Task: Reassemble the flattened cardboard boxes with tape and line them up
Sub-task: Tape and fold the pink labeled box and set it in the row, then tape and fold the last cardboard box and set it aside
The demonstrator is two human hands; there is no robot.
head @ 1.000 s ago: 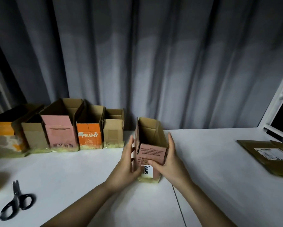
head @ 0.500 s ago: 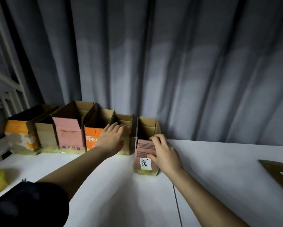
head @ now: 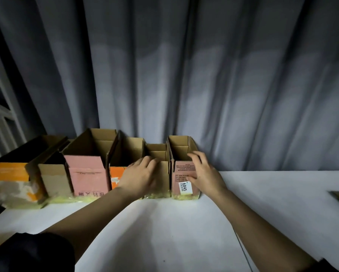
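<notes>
Head view, down onto near table (head: 164, 222), blurred.

white table (head: 164, 232) with a row of open boxes (head: 86, 173) along its back edge

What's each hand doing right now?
Left hand: open, fingers resting against the small brown box.
Right hand: open, fingers against the front of the pink 6845 box.

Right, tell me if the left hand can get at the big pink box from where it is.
Probably yes. The left hand sits in front of the orange box, right beside the big pink box, whose front face and open top are unobstructed.
</notes>
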